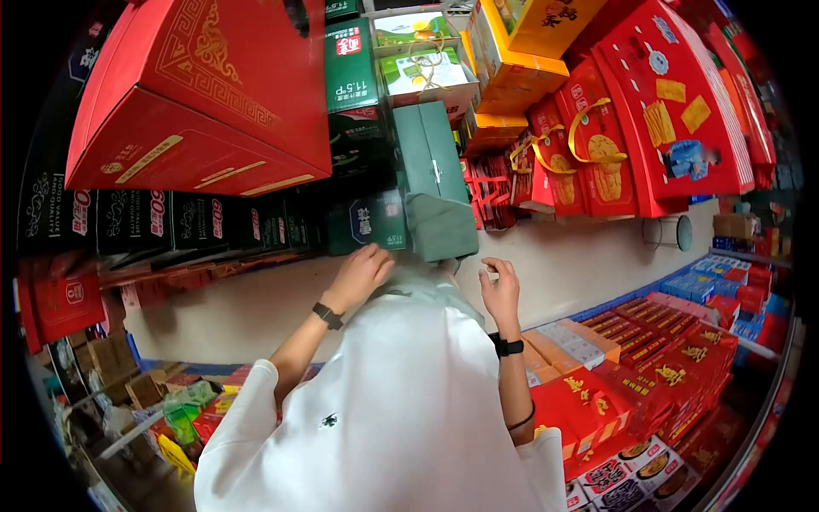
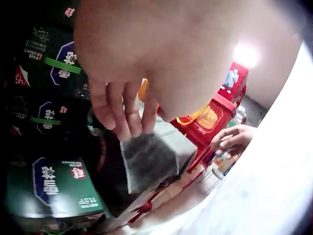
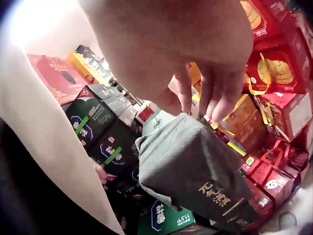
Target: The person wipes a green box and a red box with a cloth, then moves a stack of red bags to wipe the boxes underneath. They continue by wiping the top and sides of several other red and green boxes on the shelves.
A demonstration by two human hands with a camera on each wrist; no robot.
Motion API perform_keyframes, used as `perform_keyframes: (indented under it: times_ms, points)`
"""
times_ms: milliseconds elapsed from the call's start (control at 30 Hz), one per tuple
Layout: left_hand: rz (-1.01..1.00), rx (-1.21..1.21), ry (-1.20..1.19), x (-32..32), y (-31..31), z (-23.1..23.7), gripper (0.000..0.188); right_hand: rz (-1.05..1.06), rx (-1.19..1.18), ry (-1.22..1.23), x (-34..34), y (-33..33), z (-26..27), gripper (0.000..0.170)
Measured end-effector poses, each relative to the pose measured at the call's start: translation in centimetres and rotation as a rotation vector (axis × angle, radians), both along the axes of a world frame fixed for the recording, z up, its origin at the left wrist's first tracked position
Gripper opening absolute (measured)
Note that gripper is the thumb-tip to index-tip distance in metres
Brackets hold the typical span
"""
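Observation:
A long green box (image 1: 431,154) stands among the stacked goods, a grey-green cloth (image 1: 440,224) lying over its near end. In the right wrist view the cloth (image 3: 181,147) covers the top of a dark grey box with gold characters (image 3: 217,193). My left hand (image 1: 364,271) is left of the cloth, palm down, fingers loosely bent and nothing in them. To the right of the cloth my right hand (image 1: 500,290) is raised with bent, parted fingers, holding nothing. The left wrist view shows the left hand's fingers (image 2: 132,112) above the cloth (image 2: 151,164); contact is unclear.
A big red box (image 1: 205,111) is at the upper left, above dark green cartons (image 1: 367,224). Red gift boxes (image 1: 597,145) stand right of the green box. Pale floor (image 1: 563,264) runs past the person, with red boxes (image 1: 580,410) stacked at lower right and a stool (image 1: 682,232) farther off.

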State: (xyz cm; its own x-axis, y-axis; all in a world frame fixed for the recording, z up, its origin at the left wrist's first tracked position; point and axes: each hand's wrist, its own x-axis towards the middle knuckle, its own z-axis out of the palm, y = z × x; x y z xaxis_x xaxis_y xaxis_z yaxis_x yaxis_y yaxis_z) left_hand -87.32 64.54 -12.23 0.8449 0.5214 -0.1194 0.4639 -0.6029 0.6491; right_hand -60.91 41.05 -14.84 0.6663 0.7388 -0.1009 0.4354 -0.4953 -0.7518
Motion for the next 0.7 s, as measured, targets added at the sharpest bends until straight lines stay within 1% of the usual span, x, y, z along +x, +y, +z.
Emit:
perform_keyframes:
  times_ms: [33,67,133,167,233,267,300,333,433,467,500,567,633,700]
  points:
    - [0.067,-0.030,-0.060,1.0,-0.6,0.1,0.023,-0.006,0.035,-0.007,0.2,1.2,0.0,0.023]
    - [0.097,-0.026,-0.066,2.3,-0.8,0.3,0.024,-0.004,0.081,-0.019,0.4,2.9,0.0,0.020]
    - [0.224,-0.049,-0.076,5.0,-1.5,0.8,0.027,0.112,0.169,-0.131,-0.4,6.1,1.5,0.014]
    - [0.269,-0.060,-0.071,5.9,-1.7,-0.1,0.036,0.211,0.178,-0.236,-0.7,7.7,1.4,0.010]
    - [0.361,-0.104,-0.207,7.8,-1.2,-2.1,0.047,0.588,0.209,-0.421,-0.7,10.5,0.5,0.027]
    - [0.374,-0.131,-0.189,8.3,-0.8,-2.4,0.048,0.771,0.246,-0.495,-0.7,12.0,0.1,0.037]
    - [0.368,-0.087,-0.161,8.6,-0.7,-0.9,0.048,0.710,0.140,-0.450,-1.6,11.8,-1.7,0.052]
    - [0.411,-0.097,-0.182,8.9,-0.8,1.8,0.043,0.813,0.020,-0.502,-1.1,12.0,-1.0,0.060]
    - [0.503,-0.047,-0.290,7.4,-0.5,6.9,0.038,0.841,0.089,-0.509,0.5,13.1,-1.6,0.061]
    - [0.557,-0.014,-0.306,6.7,-0.6,8.9,0.035,0.808,0.093,-0.534,0.9,13.8,-2.7,0.059]
    - [0.602,0.033,-0.355,6.0,-0.9,10.9,0.032,0.779,0.087,-0.537,1.3,14.4,-3.2,0.059]
    - [0.656,0.054,-0.422,4.9,-1.9,15.6,0.028,0.706,0.081,-0.547,2.2,16.6,-3.6,0.059]
    - [0.640,0.232,-0.558,4.3,-2.9,21.0,0.027,0.644,0.115,-0.561,2.9,19.1,-4.0,0.058]
    - [0.565,0.536,-0.619,3.0,-3.0,25.9,0.026,0.589,0.178,-0.577,4.1,21.8,-4.0,0.057]
